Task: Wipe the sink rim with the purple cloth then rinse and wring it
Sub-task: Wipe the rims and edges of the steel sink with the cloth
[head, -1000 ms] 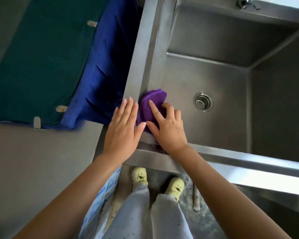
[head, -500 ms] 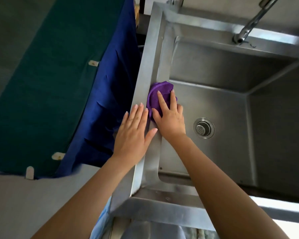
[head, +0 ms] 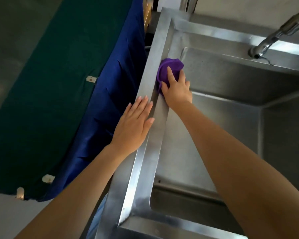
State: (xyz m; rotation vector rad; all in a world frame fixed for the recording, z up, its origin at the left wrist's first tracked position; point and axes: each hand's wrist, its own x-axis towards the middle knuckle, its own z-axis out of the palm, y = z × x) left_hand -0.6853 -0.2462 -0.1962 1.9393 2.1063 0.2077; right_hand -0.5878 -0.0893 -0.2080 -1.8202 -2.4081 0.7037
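Right hand (head: 177,90) grips cloth (head: 169,66) on rim (head: 145,163), left hand (head: 133,128) flat behind it; advise even pressure toward the corner (head: 169,18) ahead.

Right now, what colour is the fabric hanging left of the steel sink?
Deep blue: the draped fabric shows in the head view.

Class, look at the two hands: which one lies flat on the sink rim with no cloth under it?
The left hand: its straight fingers rest bare on the sink rim. The right hand instead holds the purple cloth against the rim.
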